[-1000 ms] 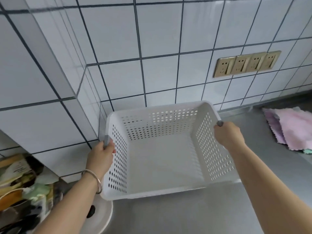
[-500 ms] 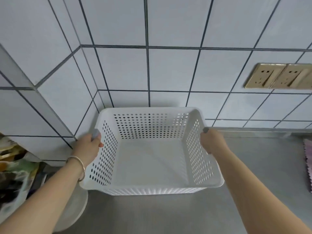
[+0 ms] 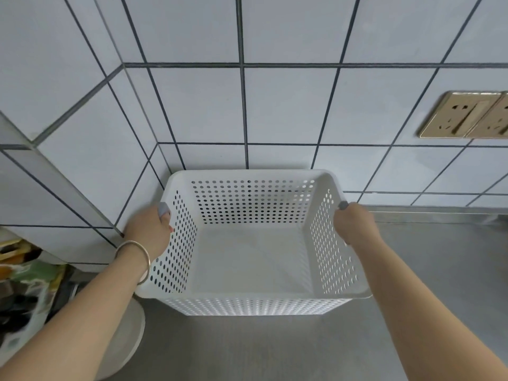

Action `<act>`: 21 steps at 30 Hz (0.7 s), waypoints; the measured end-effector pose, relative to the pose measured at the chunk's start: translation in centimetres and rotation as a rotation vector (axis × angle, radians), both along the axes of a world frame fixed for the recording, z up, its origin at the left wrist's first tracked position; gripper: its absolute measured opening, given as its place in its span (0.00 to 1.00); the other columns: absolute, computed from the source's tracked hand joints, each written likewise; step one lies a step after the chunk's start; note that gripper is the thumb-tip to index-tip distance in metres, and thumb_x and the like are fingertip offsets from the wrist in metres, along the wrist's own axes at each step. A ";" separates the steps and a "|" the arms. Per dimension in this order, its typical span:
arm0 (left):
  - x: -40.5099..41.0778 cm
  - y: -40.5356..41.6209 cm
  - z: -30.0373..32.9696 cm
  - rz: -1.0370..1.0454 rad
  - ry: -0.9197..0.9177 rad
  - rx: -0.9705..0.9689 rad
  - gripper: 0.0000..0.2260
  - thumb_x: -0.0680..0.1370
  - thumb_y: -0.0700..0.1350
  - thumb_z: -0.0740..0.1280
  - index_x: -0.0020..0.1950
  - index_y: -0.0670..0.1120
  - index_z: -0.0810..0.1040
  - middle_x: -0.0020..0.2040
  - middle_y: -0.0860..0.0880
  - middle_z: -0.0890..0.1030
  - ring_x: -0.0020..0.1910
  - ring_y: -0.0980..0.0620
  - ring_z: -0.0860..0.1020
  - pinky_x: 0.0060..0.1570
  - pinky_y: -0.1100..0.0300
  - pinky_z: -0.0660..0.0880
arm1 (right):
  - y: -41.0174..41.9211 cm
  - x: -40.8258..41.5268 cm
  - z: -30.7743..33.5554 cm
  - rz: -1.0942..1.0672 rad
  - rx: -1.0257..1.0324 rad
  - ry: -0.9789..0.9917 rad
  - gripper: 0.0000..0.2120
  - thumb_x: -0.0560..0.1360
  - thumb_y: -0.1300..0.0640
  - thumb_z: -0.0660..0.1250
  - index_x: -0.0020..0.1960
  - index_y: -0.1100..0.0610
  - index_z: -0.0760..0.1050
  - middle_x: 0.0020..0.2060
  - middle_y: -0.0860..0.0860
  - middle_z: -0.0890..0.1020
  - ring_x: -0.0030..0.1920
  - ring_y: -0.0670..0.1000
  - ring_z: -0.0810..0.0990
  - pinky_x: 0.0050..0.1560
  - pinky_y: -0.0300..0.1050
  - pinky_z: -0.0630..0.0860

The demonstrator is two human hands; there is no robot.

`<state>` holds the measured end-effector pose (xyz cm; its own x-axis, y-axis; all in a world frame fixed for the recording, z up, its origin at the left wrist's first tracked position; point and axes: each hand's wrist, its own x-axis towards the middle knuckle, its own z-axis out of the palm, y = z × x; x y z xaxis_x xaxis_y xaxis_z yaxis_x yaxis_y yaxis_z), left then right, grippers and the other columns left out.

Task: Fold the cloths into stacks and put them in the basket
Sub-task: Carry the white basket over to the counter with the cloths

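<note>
Basket (image 3: 248, 299): being pushed back into the tiled corner, still empty.
Left hand (image 3: 147, 233), right hand (image 3: 353, 224): gripping its rims.
Cloths: now out of view.

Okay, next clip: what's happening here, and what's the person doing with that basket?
A person grips a white perforated basket by its two side rims, the left hand on the left rim and the right hand on the right. The basket has nothing in it and sits at the back of a steel counter, close to the tiled wall near its corner. No cloths are in view, so no folded stack has gone in yet.
</note>
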<state>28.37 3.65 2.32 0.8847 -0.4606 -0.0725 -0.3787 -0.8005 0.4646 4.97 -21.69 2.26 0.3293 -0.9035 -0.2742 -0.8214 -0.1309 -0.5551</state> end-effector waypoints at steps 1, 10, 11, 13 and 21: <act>0.3 -0.1 0.0 -0.003 -0.003 0.004 0.10 0.80 0.40 0.53 0.43 0.37 0.70 0.40 0.44 0.81 0.33 0.45 0.74 0.30 0.59 0.66 | 0.0 0.1 0.0 -0.008 0.000 0.001 0.18 0.78 0.59 0.51 0.64 0.64 0.69 0.56 0.62 0.77 0.47 0.57 0.76 0.44 0.44 0.68; 0.4 -0.2 -0.4 -0.046 -0.135 0.093 0.08 0.78 0.41 0.55 0.43 0.39 0.70 0.39 0.40 0.77 0.38 0.41 0.77 0.31 0.57 0.70 | 0.2 0.2 0.2 -0.048 0.020 -0.006 0.17 0.79 0.57 0.52 0.61 0.66 0.68 0.54 0.62 0.77 0.53 0.60 0.76 0.45 0.44 0.67; 0.3 -0.3 -0.1 -0.060 -0.179 0.153 0.08 0.79 0.42 0.56 0.45 0.39 0.71 0.39 0.41 0.76 0.38 0.42 0.76 0.33 0.56 0.70 | 0.3 0.1 0.4 -0.035 0.019 -0.017 0.16 0.79 0.55 0.54 0.60 0.65 0.69 0.53 0.60 0.76 0.52 0.59 0.74 0.45 0.44 0.66; 0.0 -0.4 0.6 -0.074 -0.249 0.230 0.10 0.79 0.45 0.57 0.47 0.38 0.71 0.42 0.41 0.76 0.41 0.41 0.76 0.37 0.55 0.71 | 0.5 -0.5 0.8 -0.042 0.010 -0.061 0.13 0.78 0.53 0.55 0.54 0.62 0.70 0.47 0.57 0.75 0.47 0.57 0.72 0.43 0.44 0.66; -1.9 -0.6 2.6 -0.089 -0.267 0.270 0.17 0.77 0.51 0.60 0.57 0.40 0.75 0.53 0.39 0.76 0.51 0.41 0.76 0.43 0.55 0.72 | 2.3 -4.6 2.2 -0.012 -0.053 -0.079 0.17 0.75 0.52 0.58 0.58 0.62 0.73 0.53 0.56 0.78 0.56 0.58 0.74 0.46 0.44 0.65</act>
